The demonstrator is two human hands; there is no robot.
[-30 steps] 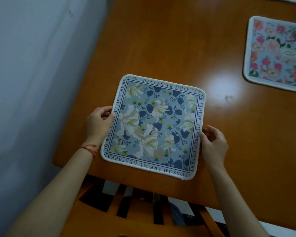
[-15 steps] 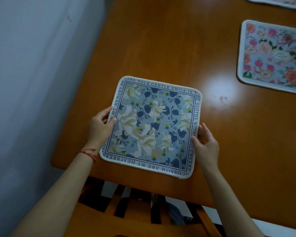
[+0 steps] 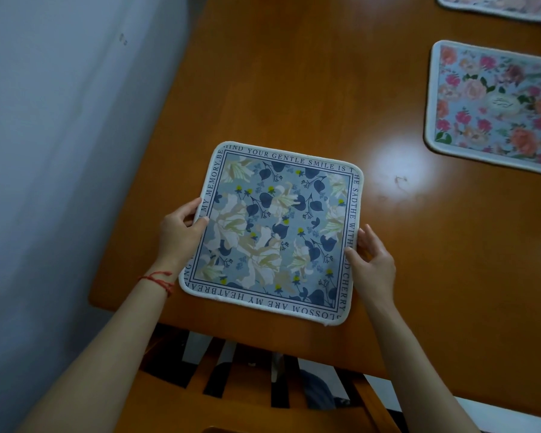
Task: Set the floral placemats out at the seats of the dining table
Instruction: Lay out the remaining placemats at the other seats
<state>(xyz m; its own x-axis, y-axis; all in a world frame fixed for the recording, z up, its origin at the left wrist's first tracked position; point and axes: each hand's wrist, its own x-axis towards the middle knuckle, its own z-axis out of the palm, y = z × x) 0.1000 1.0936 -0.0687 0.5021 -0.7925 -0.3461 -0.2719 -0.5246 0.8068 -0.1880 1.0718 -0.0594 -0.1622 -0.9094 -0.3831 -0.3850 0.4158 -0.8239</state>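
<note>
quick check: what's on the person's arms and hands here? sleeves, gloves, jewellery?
Both forearms are bare to the frame edge: no sleeves or gloves show. The left hand has a thin red string bracelet tied at the wrist, with loose ends. The right hand shows no watch or bracelet. No rings can be made out on either hand.

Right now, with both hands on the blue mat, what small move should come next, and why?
Probably let go: the blue mat already lies flat by the table edge above the chair, with the left hand and right hand only gripping its sides.
</note>
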